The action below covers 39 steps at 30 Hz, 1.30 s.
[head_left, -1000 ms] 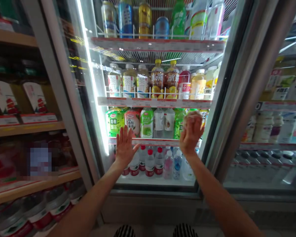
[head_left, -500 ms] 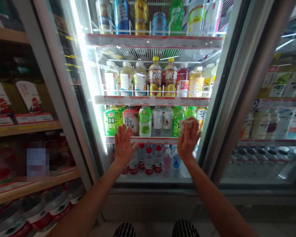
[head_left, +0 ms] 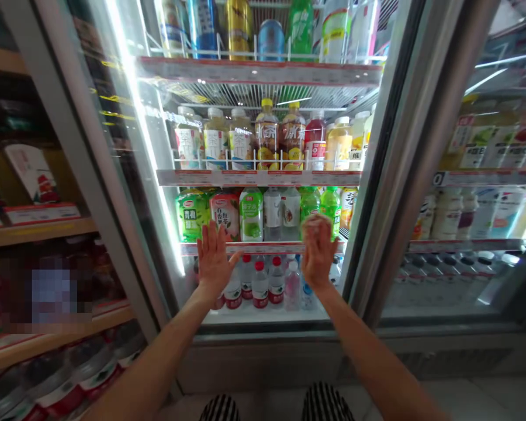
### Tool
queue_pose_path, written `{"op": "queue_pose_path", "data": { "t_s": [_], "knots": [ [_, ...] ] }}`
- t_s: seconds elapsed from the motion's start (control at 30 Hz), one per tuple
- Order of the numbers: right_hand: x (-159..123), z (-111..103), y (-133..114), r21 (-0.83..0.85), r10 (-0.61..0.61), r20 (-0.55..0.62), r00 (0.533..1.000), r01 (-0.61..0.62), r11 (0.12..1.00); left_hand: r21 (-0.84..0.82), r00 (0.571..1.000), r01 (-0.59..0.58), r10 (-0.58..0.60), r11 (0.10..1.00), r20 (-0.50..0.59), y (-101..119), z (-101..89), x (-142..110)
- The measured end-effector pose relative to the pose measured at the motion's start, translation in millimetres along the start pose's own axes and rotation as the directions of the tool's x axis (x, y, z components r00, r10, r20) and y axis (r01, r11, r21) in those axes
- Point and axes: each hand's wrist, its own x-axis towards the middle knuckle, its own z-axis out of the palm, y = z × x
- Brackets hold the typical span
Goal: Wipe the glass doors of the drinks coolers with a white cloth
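The glass door (head_left: 263, 318) of a lit drinks fridge fills the middle of the head view. My left hand (head_left: 214, 260) is spread flat against the glass, fingers up and thumb out to the right, holding nothing. Lower right of centre, my right hand (head_left: 319, 257) presses a crumpled pale cloth (head_left: 317, 222) to the glass. The cloth shows above the fingertips; the rest is hidden by the hand. Behind the glass, near my hands, stand a green tea bottle (head_left: 191, 216), a red tea bottle (head_left: 225, 215) and a green-and-white bottle (head_left: 251, 215).
Metal door frames (head_left: 414, 146) border the glass at right and left. To the left, wooden shelves (head_left: 39, 231) hold bottles. Another fridge door with bottles (head_left: 486, 216) is at the right. Small red-capped water bottles (head_left: 260, 286) stand on the fridge's bottom shelf.
My right hand has moved left across the glass with the cloth, closer to my left hand. My left hand stays flat on the door. The view has shifted slightly to the right.
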Motion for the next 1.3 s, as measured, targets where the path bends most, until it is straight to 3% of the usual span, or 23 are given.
{"op": "queue_pose_path", "data": {
  "t_s": [0.07, 0.13, 0.2, 0.27, 0.3, 0.37, 0.4, 0.47, 0.53, 0.6, 0.63, 0.67, 0.73, 0.8, 0.87, 0.9, 0.97, 1.03, 1.1, 1.17, 1.23, 1.3],
  "knots": [
    [-8.4, 5.5, -22.6, 0.061, -0.195, 0.144, 0.97, 0.188, 0.98, 0.001, 1.0, -0.001, 0.001, 1.0, 0.003, -0.4, -0.1, -0.5],
    [-12.6, 5.9, -23.0, 0.089, -0.275, 0.196, 0.941, 0.262, 0.961, 0.007, 1.0, -0.005, 0.005, 1.0, 0.012, -1.5, -1.2, -1.9],
    [-9.6, 0.9, 0.6, 0.04, -0.201, 0.117, 0.973, 0.198, 0.979, 0.015, 1.0, -0.019, 0.019, 1.0, 0.023, -2.5, -2.3, -4.1],
    [-0.6, -5.5, 32.0, -0.031, -0.013, -0.025, 1.0, 0.013, 0.999, 0.022, 0.999, -0.03, 0.03, 0.999, 0.027, -2.6, -2.1, -6.4],
    [4.3, -7.8, 43.6, -0.052, 0.088, -0.094, 0.992, -0.093, 0.994, 0.024, 0.999, -0.028, 0.028, 0.999, 0.027, -2.3, -1.4, -7.2],
    [9.8, -8.9, 48.8, -0.057, 0.206, -0.159, 0.966, -0.217, 0.975, 0.023, 1.0, -0.012, 0.011, 1.0, 0.019, -0.9, 1.0, -8.2],
    [8.9, -7.8, 41.8, -0.048, 0.198, -0.149, 0.969, -0.207, 0.977, 0.019, 1.0, -0.001, 0.001, 1.0, 0.017, -0.1, 2.3, -8.3],
    [-0.2, -3.4, 16.1, -0.021, 0.052, -0.038, 0.998, -0.053, 0.998, 0.01, 1.0, 0.01, -0.01, 1.0, 0.016, 1.3, 4.1, -8.2],
    [-13.3, 1.0, -8.1, 0.036, -0.161, 0.129, 0.978, 0.158, 0.987, 0.005, 1.0, 0.008, -0.008, 1.0, 0.013, 1.9, 4.5, -8.0],
    [-21.8, 1.2, -12.8, 0.076, -0.285, 0.214, 0.934, 0.275, 0.958, 0.007, 1.0, -0.002, 0.001, 1.0, 0.008, 1.6, 3.5, -7.9],
    [-22.4, -0.6, -5.9, 0.063, -0.289, 0.202, 0.936, 0.282, 0.957, 0.009, 1.0, -0.006, 0.006, 1.0, 0.007, 1.3, 2.9, -8.1],
    [-20.1, -3.3, 5.9, 0.027, -0.249, 0.157, 0.956, 0.248, 0.968, 0.01, 1.0, -0.008, 0.008, 1.0, 0.007, 1.0, 2.3, -8.2],
    [-8.9, -8.3, 34.2, -0.062, -0.063, 0.014, 0.998, 0.064, 0.996, 0.009, 1.0, -0.003, 0.003, 1.0, 0.009, 0.3, 2.2, -8.6],
    [4.1, -9.9, 50.9, -0.094, 0.141, -0.121, 0.983, -0.153, 0.984, 0.003, 1.0, 0.005, -0.006, 1.0, 0.01, -0.2, 3.2, -8.7],
    [8.4, -7.5, 43.1, -0.064, 0.199, -0.146, 0.969, -0.21, 0.976, -0.002, 1.0, 0.009, -0.009, 1.0, 0.006, -0.4, 4.6, -8.6],
    [5.5, -5.4, 30.9, -0.041, 0.158, -0.115, 0.981, -0.163, 0.986, -0.003, 1.0, 0.006, -0.006, 1.0, 0.004, -0.4, 5.1, -8.6],
    [-7.7, -1.0, 0.2, 0.018, -0.037, 0.035, 0.999, 0.036, 0.999, -0.003, 1.0, -0.002, 0.002, 1.0, -0.001, -0.2, 5.4, -8.6],
    [-22.7, 1.3, -20.8, 0.084, -0.239, 0.199, 0.95, 0.227, 0.97, 0.0, 1.0, -0.009, 0.009, 1.0, -0.005, -0.1, 4.5, -8.7],
    [-29.3, -0.7, -17.6, 0.107, -0.315, 0.26, 0.913, 0.297, 0.949, 0.002, 1.0, -0.012, 0.012, 1.0, -0.007, 0.0, 3.3, -8.9],
    [-22.6, -5.5, 7.9, 0.04, -0.217, 0.175, 0.96, 0.213, 0.976, 0.001, 1.0, -0.011, 0.011, 1.0, -0.005, -0.1, 2.5, -9.1],
    [-5.9, -9.4, 38.3, -0.045, -0.004, -0.001, 1.0, 0.003, 0.999, -0.004, 1.0, -0.004, 0.004, 1.0, -0.002, -0.1, 2.7, -9.0],
    [9.6, -10.1, 53.0, -0.067, 0.182, -0.14, 0.973, -0.193, 0.979, -0.009, 1.0, 0.006, -0.006, 1.0, -0.001, 0.0, 3.6, -8.8]
  ]
}}
